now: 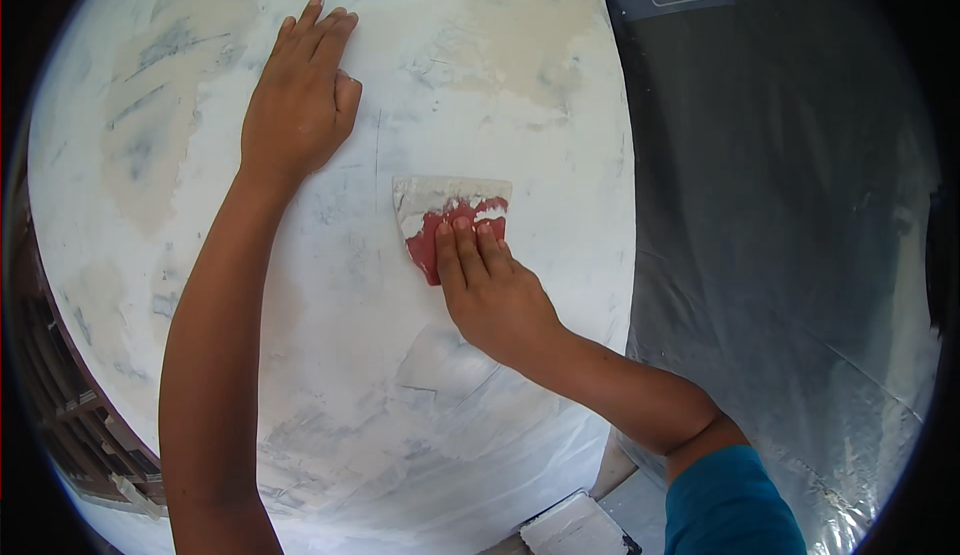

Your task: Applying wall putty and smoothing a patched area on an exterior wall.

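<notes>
Pressing flat on the white wall (330, 355), my left hand (298, 105) is open and holds nothing; I think it steadies me. My right hand (490, 290) pushes three fingers onto a red putty scraper (450, 220), its grip closed on the blade, likely to keep it tight on the wall. The scraper sits near the wall's middle, closer to its right edge. Its wide edge, smeared with white putty, points up; its long line runs up and down. A grey plastic sheet (780, 255) hangs beside the wall.
</notes>
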`<action>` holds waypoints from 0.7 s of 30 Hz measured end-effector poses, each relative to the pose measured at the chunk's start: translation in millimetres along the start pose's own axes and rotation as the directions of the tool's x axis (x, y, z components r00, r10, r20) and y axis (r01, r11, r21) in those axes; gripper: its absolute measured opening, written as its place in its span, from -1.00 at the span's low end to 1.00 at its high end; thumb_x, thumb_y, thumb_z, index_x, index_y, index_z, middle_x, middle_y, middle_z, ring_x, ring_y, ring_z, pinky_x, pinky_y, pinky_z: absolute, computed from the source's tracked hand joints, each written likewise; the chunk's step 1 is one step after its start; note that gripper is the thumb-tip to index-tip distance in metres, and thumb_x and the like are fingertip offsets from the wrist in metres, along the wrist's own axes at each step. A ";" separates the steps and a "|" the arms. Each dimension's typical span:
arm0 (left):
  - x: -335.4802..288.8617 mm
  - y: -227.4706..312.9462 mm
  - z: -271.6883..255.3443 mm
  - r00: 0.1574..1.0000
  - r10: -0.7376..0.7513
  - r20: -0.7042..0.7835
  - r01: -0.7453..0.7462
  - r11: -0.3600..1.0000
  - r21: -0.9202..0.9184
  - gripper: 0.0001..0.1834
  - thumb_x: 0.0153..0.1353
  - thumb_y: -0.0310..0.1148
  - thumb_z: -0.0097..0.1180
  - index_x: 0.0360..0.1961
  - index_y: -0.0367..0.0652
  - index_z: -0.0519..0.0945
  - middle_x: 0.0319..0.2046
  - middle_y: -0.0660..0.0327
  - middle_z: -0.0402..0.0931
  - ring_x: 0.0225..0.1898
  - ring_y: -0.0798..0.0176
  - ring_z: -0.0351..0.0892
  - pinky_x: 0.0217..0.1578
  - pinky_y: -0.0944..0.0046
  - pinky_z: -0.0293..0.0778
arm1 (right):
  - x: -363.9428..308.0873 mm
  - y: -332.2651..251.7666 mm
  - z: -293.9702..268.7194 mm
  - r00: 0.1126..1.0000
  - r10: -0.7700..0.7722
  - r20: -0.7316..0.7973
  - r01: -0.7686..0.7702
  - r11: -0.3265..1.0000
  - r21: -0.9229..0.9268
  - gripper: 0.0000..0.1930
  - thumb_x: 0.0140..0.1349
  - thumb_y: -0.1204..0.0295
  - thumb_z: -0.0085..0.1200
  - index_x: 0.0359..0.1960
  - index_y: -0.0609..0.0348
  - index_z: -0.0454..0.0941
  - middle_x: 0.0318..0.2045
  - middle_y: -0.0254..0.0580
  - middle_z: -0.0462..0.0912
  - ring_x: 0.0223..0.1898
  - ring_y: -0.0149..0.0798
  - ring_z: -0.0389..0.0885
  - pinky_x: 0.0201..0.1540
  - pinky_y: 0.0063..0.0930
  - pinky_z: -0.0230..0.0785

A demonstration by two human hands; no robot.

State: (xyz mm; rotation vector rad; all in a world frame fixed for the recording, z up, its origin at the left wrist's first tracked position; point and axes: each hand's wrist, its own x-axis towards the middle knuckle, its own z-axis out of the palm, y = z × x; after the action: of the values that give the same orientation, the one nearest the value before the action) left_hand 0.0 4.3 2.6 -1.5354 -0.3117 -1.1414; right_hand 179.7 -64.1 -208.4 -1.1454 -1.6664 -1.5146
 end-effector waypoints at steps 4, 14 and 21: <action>-1.7 2.0 0.3 1.000 -0.013 0.014 0.013 1.000 -0.001 -0.44 0.15 -0.53 -0.16 0.24 -0.22 0.44 0.28 0.07 0.42 0.43 -0.01 0.21 0.46 0.01 0.08 | -17.6 7.5 -54.0 0.997 0.073 0.009 -0.072 0.948 0.309 -0.57 0.18 0.54 0.10 0.12 0.37 0.53 -0.03 0.14 0.69 -0.05 -0.04 0.73 -0.13 -0.32 0.65; 3.1 7.3 -1.2 1.000 0.018 -0.025 -0.018 1.000 -0.005 -0.49 0.15 -0.49 -0.09 0.17 -0.29 0.49 0.20 -0.01 0.49 0.37 -0.04 0.31 0.42 -0.01 0.16 | 28.7 51.7 21.3 0.989 0.084 -0.119 -0.108 0.971 -0.215 -0.50 0.16 0.52 0.04 0.17 0.50 0.46 0.04 0.29 0.62 -0.05 0.09 0.70 -0.18 -0.36 0.66; -5.9 -0.1 -1.9 0.999 -0.029 0.023 0.028 0.999 0.016 -0.44 0.15 -0.52 -0.15 0.24 -0.21 0.45 0.28 0.08 0.42 0.42 0.01 0.23 0.46 0.04 0.08 | 28.1 49.8 -63.0 0.972 0.207 -0.115 -0.184 0.966 0.180 -0.56 0.09 0.58 0.18 0.08 0.17 0.59 -0.13 -0.12 0.75 -0.26 -0.27 0.75 -0.32 -0.40 0.61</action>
State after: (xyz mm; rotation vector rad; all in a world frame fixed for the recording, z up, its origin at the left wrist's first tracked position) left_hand -4.0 4.9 -2.2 -1.5353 -0.3586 -1.1414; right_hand 204.4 -121.6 -150.8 -1.0608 -1.5120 -1.2732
